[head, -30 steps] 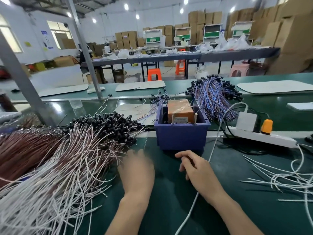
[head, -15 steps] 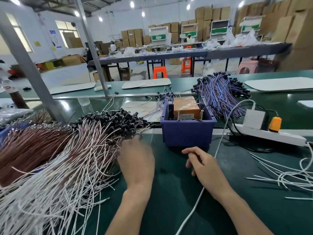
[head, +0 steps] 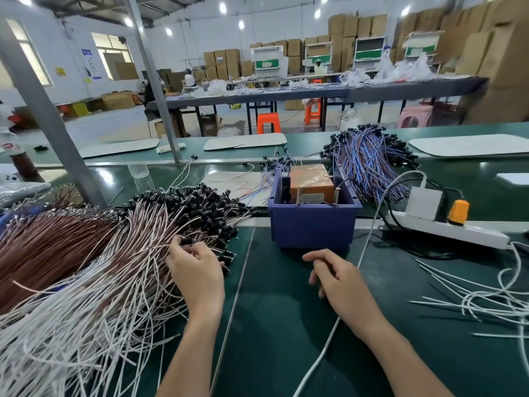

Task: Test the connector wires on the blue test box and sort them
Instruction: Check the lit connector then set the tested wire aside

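Now that the left hand (head: 197,270) has moved into the wire pile (head: 114,253) and pinches 1 black plug (head: 186,241), left of the blue box (head: 313,224), the right hand (head: 340,279) idles loosely curled, so testing seems next.

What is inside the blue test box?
The blue test box holds an orange block with a white label and two upright metal pins before it. Its front wall hides the floor and block's base.

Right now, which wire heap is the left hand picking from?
The big white-and-brown heap on the left; the left hand pinches a black connector there. The blue-purple bundle and loose white wires lie untouched.
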